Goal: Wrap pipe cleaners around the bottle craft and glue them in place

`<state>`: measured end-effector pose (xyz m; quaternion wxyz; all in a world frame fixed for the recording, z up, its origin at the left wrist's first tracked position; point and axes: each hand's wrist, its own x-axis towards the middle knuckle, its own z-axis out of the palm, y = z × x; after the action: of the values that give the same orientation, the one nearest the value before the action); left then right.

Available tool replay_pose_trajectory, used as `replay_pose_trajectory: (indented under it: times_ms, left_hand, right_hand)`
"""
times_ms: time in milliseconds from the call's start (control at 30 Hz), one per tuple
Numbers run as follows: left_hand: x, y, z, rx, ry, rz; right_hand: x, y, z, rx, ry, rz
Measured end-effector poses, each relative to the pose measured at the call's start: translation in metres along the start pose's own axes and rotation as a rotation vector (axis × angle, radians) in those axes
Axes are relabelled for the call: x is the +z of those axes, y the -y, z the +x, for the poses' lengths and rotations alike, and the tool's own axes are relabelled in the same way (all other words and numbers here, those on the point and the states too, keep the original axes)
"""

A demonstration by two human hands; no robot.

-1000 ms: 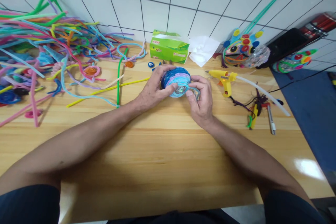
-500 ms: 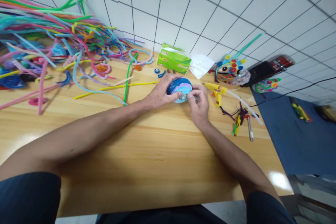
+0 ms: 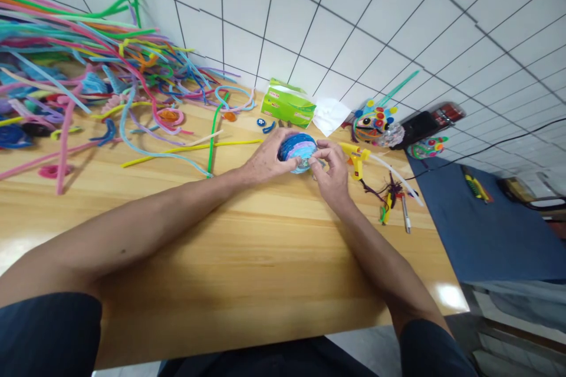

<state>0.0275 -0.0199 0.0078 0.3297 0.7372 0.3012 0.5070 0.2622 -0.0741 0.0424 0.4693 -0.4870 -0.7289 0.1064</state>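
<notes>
A rounded craft piece [image 3: 297, 145], wound with bands of dark blue, lilac and light blue pipe cleaner, is in the middle of the view above the table. My left hand [image 3: 268, 157] grips its left side, fingers behind and thumb across the front. At its lower right, the thumb and forefinger of my right hand [image 3: 332, 172] are pinched together against the surface. Whatever lies between those fingertips is too small to make out. A yellow glue gun [image 3: 357, 159] with a white glue stick lies just right of my right hand.
A tangled heap of pipe cleaners [image 3: 88, 59] covers the left. A green tissue pack [image 3: 289, 103] and white tissue [image 3: 329, 116] are by the tiled wall. Decorated craft figures [image 3: 374, 121], a silver pen [image 3: 405, 215] and a black cable [image 3: 486, 145] are at right.
The view has swung slightly right. My right thumb and fingertips have shifted a little at the piece's edge, while my left hand keeps its grip.
</notes>
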Motion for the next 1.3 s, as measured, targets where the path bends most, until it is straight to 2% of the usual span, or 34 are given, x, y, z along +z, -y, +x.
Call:
replay_pose_trajectory:
  times_ms: [167, 333, 467, 833, 1300]
  left_hand:
    - [0.003, -0.002, -0.003, -0.007, -0.023, -0.022]
    - [0.002, -0.001, -0.004, -0.013, -0.015, -0.031]
    - [0.000, 0.002, -0.004, -0.013, -0.001, -0.041]
    - [0.001, 0.006, -0.004, 0.006, -0.004, -0.071]
    - [-0.001, 0.008, -0.003, 0.024, 0.026, -0.102]
  right_hand:
    - [-0.006, 0.014, 0.006, 0.068, -0.014, 0.012]
    - [-0.018, 0.019, 0.014, 0.181, 0.131, 0.033]
    - [-0.021, 0.019, 0.016, 0.161, 0.171, 0.039]
    - [-0.010, 0.013, 0.011, 0.037, 0.069, -0.053]
    - [-0.008, 0.009, 0.012, 0.040, 0.081, -0.066]
